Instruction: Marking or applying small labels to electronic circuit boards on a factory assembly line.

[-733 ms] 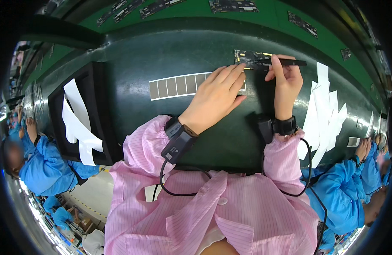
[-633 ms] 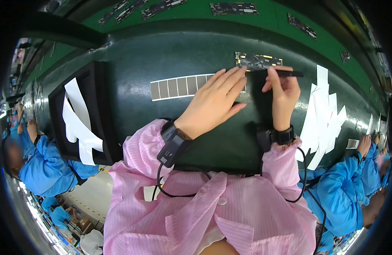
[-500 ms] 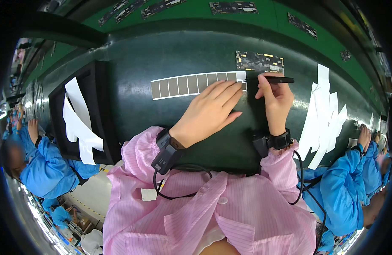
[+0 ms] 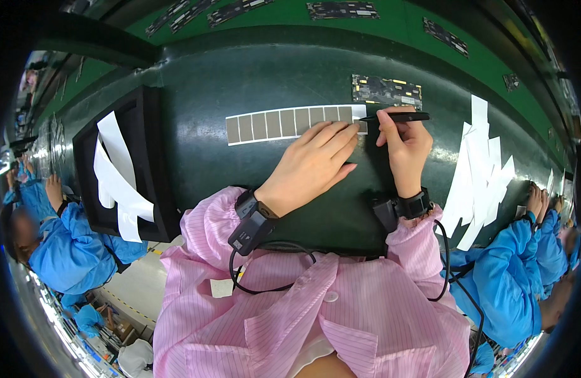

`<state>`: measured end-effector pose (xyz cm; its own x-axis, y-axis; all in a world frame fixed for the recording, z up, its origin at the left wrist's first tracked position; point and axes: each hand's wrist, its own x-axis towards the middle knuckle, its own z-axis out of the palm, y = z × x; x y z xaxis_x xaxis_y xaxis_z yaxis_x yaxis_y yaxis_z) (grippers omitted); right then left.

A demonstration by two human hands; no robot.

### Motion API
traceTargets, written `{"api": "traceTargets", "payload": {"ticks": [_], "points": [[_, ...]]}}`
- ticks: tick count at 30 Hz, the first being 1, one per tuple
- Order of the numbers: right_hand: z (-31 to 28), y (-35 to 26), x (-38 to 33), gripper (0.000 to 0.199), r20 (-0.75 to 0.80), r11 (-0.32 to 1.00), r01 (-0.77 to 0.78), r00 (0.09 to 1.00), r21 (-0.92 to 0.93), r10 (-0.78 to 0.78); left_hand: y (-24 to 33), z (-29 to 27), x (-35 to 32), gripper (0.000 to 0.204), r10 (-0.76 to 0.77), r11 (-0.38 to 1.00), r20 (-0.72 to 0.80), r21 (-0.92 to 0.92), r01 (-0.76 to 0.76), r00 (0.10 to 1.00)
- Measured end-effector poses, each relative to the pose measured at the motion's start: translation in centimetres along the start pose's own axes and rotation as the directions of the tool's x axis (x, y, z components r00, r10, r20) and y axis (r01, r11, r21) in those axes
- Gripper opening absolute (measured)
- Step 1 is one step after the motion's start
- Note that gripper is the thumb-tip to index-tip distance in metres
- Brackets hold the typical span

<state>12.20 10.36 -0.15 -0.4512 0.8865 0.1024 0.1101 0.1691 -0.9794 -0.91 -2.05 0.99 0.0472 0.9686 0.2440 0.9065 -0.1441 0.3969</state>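
Note:
A white backing strip with a row of grey-brown rectangular stickers [image 4: 259, 126] lies on the dark green bench. My left hand [image 4: 312, 165] rests palm down, its outstretched fingers on the right part of the strip, covering some stickers' lower edges. My right hand [image 4: 406, 146] pinches black tweezers [image 4: 404, 117] between thumb and fingers. Their tip points left and meets the strip's right end, by the last sticker; whether it grips an edge there is too small to tell. Just beyond the strip lies a dark circuit board [image 4: 387, 91] with gold and white patches.
To the left is a black tray [image 4: 162, 189] holding curled white strips [image 4: 123, 170]. White paper strips [image 4: 476, 164] are piled at the right. Several circuit boards [image 4: 342, 11] lie on the green surface at the back. People in blue sit on both sides.
My right hand and the tweezers have moved slightly left, bringing the tip onto the strip's right end. My left hand stays on the strip.

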Motion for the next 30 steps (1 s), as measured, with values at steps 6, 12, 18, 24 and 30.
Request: {"api": "traceTargets", "payload": {"ticks": [6, 12, 18, 24, 30], "points": [[-0.1, 0.3, 0.4, 0.010, 0.001, 0.994, -0.034, 0.999, 0.105, 0.034, 0.0, -0.2, 0.3, 0.041, -0.001, 1.000, -0.013, 0.012, 0.001, 1.000], [-0.9, 0.6, 5.4, 0.012, -0.007, 0.970, -0.050, 0.999, 0.238, 0.054, -0.6, -1.0, 1.8, 0.038, 0.050, 0.998, 0.057, 0.040, -0.053, 0.997], [0.0, 1.8, 7.1, 0.011, 0.004, 0.970, -0.056, 0.998, 0.237, 0.057, -2.1, 0.1, 4.2, 0.043, 0.055, 0.998, -0.148, 0.050, -0.048, 0.987], [0.1, 1.7, 7.0, 0.011, -0.003, 0.966, -0.070, 0.997, 0.248, 0.073, -2.5, 0.8, 4.3, 0.046, 0.011, 1.000, -0.097, 0.009, -0.010, 0.995], [0.0, 1.7, 7.1, 0.010, -0.011, 0.974, -0.075, 0.997, 0.215, 0.080, -2.4, 1.0, 4.5, 0.046, -0.008, 1.000, -0.104, 0.006, 0.009, 0.994]]}}
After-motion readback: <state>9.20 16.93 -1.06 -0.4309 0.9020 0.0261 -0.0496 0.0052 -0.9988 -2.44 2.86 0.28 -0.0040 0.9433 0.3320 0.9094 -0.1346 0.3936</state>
